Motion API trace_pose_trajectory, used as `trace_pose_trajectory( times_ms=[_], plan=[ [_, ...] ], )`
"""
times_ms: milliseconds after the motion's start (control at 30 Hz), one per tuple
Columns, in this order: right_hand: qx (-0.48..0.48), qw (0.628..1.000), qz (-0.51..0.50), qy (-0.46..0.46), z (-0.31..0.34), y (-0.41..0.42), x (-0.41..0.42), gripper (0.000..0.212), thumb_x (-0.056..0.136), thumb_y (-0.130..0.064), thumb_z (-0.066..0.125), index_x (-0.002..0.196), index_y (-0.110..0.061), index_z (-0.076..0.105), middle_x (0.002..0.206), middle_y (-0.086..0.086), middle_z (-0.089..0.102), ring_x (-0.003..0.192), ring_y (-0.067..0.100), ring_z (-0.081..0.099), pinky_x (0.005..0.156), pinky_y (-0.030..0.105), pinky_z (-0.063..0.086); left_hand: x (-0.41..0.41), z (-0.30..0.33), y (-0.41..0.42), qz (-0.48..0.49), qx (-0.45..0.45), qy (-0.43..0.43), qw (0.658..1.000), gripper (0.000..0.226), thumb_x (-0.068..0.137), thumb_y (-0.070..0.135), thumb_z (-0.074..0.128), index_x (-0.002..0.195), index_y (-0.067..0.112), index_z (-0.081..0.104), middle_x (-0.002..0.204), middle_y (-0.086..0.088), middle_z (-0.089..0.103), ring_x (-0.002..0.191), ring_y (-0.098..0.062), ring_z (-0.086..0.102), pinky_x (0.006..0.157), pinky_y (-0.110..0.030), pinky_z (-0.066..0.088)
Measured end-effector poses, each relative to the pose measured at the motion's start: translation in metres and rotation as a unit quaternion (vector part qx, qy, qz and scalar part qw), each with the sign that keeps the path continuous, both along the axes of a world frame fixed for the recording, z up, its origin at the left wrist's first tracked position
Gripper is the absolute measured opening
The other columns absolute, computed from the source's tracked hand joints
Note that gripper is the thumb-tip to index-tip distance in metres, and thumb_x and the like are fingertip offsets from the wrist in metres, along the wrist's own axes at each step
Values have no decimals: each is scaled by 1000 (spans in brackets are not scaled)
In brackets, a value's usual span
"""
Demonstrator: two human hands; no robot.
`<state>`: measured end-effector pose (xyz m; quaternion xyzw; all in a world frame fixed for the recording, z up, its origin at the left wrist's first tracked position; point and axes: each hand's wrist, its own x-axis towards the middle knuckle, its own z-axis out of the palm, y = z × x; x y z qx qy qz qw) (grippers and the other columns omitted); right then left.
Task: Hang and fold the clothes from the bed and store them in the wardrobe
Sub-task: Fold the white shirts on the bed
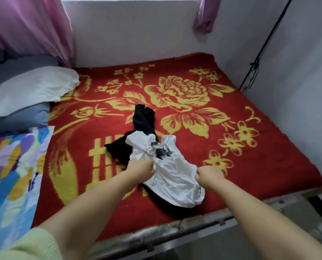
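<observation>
White cloth, a crumpled garment [172, 173], lay near the front edge of the bed [269, 147], partly over a black garment [143, 119]. The left hand [140, 170] was fisted tight on the white garment's left side; the right hand [209, 176] clenched its right edge. A white pillow [30, 89] rested at the left, beside a pink curtain [30, 27].

A single head-worn camera looks forward and steeply down over both forearms. It sits close above the hands, with the bed [241, 113] spreading beyond them.
</observation>
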<state>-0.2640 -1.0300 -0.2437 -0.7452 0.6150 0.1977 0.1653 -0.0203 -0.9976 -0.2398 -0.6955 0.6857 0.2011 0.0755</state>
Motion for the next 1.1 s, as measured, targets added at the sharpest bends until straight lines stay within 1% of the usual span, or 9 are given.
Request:
trace_pose_trajectory(
  times_ms=[100,300,500,600,700,833,900,1000,1100],
  plan=[
    [44,996,-70,-15,-27,-15,-22,25,91,-19,36,98,-16,61,111,5,63,97,24,60,73,28,42,-21,-28,-30,-53,40,2,998,27,96,24,37,109,12,57,103,-5,63,92,-24,58,64,-30,42],
    [125,987,-97,-1,-95,-59,-57,31,92,-15,39,112,-15,62,118,4,62,106,25,60,82,31,46,-64,-100,-86,-80,102,51,990,54,90,16,39,143,25,33,136,-4,51,117,-27,52,76,-31,37],
    [225,967,-113,-30,-167,-93,-76,26,92,-28,43,110,-13,57,116,6,62,103,26,60,74,29,43,-107,-173,-134,-152,112,24,982,47,90,8,43,136,13,39,128,-10,45,118,-28,44,84,-38,42],
    [287,943,-151,-73,-205,-96,-76,54,89,-50,51,128,-13,46,125,8,59,109,26,59,81,33,47,-132,-208,-147,-226,52,7,973,53,88,5,43,140,15,36,134,-9,43,124,-27,39,96,-36,34],
    [293,936,-171,-92,-236,-92,-73,60,94,-37,51,142,-8,29,130,14,55,115,31,56,87,37,47,-153,-239,-151,-309,101,8,946,67,88,4,44,149,20,22,151,-13,24,140,-26,23,107,-39,29],
    [255,896,-277,-237,-243,-108,-84,13,94,-12,44,99,-16,55,105,10,63,95,23,57,75,30,41,-170,-249,-148,-317,176,14,932,78,92,11,46,153,31,1,160,-10,-9,148,-23,0,110,-44,27],
    [255,847,-324,-336,-230,-130,-86,21,92,-6,41,84,-15,58,88,7,61,84,18,53,70,29,39,-174,-239,-158,-224,171,84,956,67,90,16,51,150,25,23,160,-10,2,146,-23,10,108,-42,32],
    [220,796,-358,-436,-196,-174,-81,17,91,-7,49,87,-1,64,83,8,57,82,18,51,73,31,40,-174,-204,-194,-99,97,209,968,21,84,24,55,94,6,62,117,-14,59,115,-29,52,91,-36,39],
    [200,790,-309,-490,-145,-207,-70,21,92,-20,61,97,1,63,88,8,62,82,15,56,74,32,45,-152,-155,-223,-18,60,252,966,25,84,18,56,63,19,43,66,4,50,75,-25,54,67,-32,32]
  ],
)
